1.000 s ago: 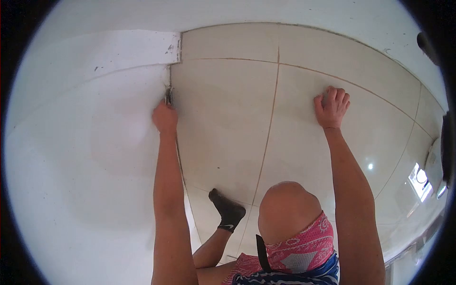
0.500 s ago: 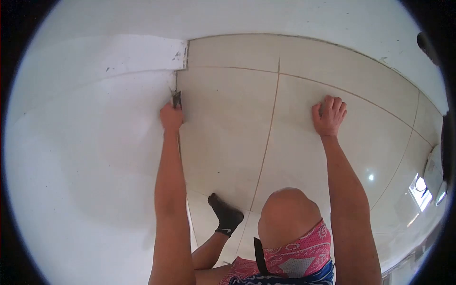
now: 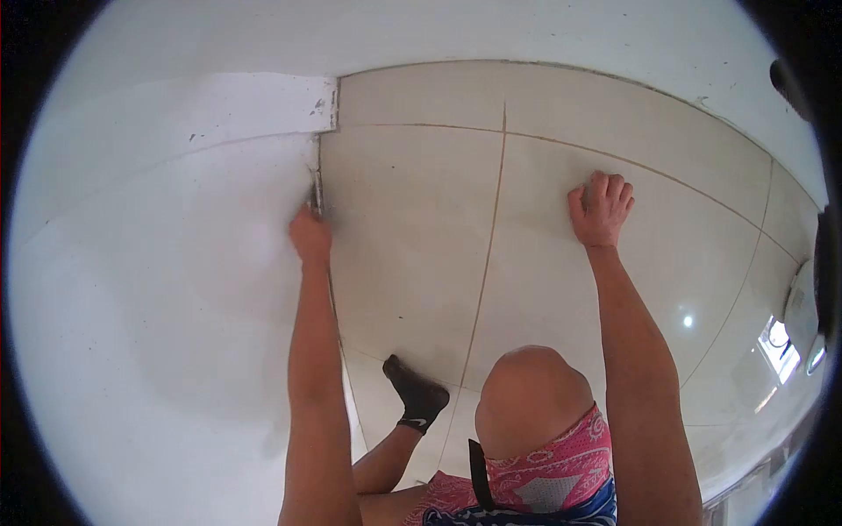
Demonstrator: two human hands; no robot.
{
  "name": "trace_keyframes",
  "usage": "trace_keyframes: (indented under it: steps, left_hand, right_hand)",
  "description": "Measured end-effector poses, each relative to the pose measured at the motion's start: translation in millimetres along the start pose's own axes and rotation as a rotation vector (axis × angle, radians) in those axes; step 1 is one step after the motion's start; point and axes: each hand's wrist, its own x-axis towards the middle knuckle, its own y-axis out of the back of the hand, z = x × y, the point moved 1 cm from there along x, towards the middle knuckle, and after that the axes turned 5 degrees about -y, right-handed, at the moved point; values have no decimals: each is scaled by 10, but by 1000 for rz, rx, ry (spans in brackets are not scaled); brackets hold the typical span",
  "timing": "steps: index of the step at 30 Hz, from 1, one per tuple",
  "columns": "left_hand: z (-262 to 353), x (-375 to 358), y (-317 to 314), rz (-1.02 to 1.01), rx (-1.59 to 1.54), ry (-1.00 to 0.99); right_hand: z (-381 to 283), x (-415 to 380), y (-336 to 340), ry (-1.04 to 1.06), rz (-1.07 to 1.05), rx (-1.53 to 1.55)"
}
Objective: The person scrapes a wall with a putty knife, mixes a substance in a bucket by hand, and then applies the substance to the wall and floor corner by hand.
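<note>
My left hand is closed around a scraper-like tool, small, dark and flat, at the joint where the white wall meets the tiled floor. The tool's end points away from me along that joint, and the fist covers most of its handle. Away to the right, my right hand is propped on a beige tile, fingers bent and slightly apart, thumb spread to the side. No object shows in it.
Beyond the tool, the wall steps at a corner with scuffed paint. Brown grout lines cross the floor. My bent knee and a foot in a black sock are close below. A white rounded fixture stands at the far right.
The left hand has shifted slightly toward me, and the tool now lies narrower along the wall joint. The right hand stays on the floor, and the view has moved a little.
</note>
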Motion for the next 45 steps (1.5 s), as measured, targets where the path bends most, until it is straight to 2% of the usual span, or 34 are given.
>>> trace_keyframes:
  steps: [3,5,6,9,11,13,14,16,17,19,20,24,26,27,30,36,38,41,45]
  left_hand:
    - [175,120,-60,13,-19,7]
    - [188,266,134,-102,-96,-8]
    - [142,387,178,-31,-83,-116]
    - [317,533,224,-83,-51,-51]
    - [328,701,-88,-52,16,-59]
    - [321,655,-79,-149,69,-121]
    - [279,679,29,-143,68,-118]
    - [261,812,222,-164,-5,-236]
    - [255,722,148,-183,-1,-242]
    - [352,650,-63,-115,73,-133]
    - [476,583,-122,-162,127,-75]
    - [652,528,-239,-213,155,-147]
    - [556,592,-255,-69,114,-85]
    - [498,573,-147,-59,118,-87]
    - [309,470,-32,-142,22,-104]
    - [339,550,15,29,-14,-51]
    - [410,367,-62,-104,42,-158]
    - [571,215,-86,-120,88,-171]
    - [378,578,-134,-95,76,-88]
  right_hand:
    - [-1,62,-14,-8,3,-16]
    - [11,59,-2,-15,0,-15]
    - [16,68,4,-16,-5,-12]
    - [-14,-31,9,-19,-34,-1]
    - [20,45,2,-17,-19,-7]
    - [-14,10,-1,-27,-27,-10]
    - [-25,11,6,-23,-22,-8]
    - [-12,15,5,-37,-46,1]
    - [-4,-54,25,-48,-63,-4]
    - [-5,17,0,6,5,-5]
    - [-4,21,1,10,4,-12]
    - [-20,-11,33,12,-4,7]
    - [-12,50,40,21,18,8]
    - [-18,29,42,5,0,22]
    - [0,48,18,-16,-18,36]
    - [-37,-14,61,2,-23,10]
    - [-35,31,40,-19,-25,13]
    - [4,-6,8,-9,-17,-22]
    - [21,65,23,2,-14,-3]
